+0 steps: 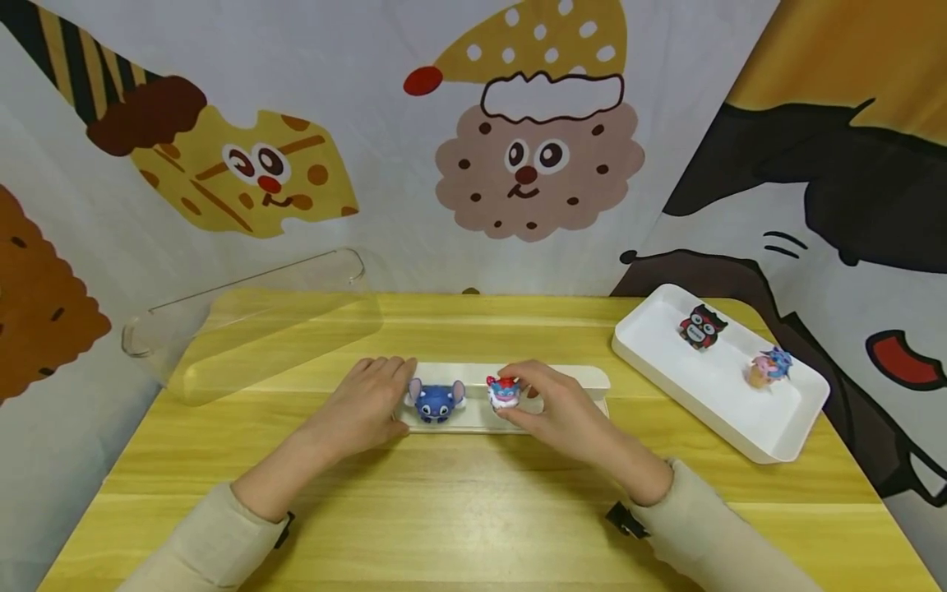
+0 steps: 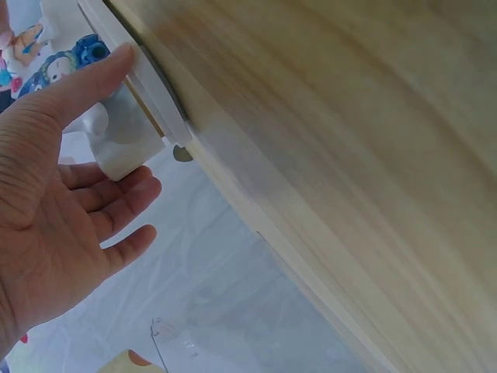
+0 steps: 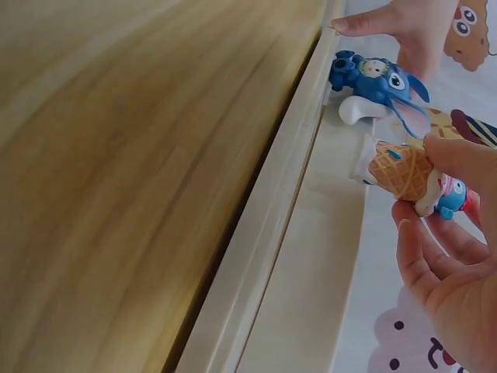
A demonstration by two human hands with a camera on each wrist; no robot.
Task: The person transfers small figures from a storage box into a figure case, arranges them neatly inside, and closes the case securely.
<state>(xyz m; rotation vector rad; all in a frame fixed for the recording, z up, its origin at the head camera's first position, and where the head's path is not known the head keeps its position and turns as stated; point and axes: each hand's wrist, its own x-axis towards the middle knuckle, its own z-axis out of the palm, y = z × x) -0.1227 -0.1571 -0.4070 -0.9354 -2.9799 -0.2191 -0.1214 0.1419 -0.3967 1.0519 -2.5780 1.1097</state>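
A long white stepped display base (image 1: 457,372) lies across the middle of the table. My left hand (image 1: 364,404) grips its left end, thumb at the front edge and fingers behind. Just right of that hand, a blue big-eared figurine (image 1: 435,403) stands on the base. My right hand (image 1: 562,409) pinches a small ice-cream-cone figurine (image 3: 400,169) between thumb and fingers over the base. A waffle pattern covers its cone in the right wrist view, and its top is blue, white and red. Whether its foot touches the base, I cannot tell.
At the back right is a white tray (image 1: 710,411) with an owl figurine (image 1: 702,327) and another cone figurine (image 1: 769,367) in it. A clear plastic cover (image 1: 284,325) stands at the back left. A printed cloth (image 1: 399,205) hangs behind the table (image 1: 444,510).
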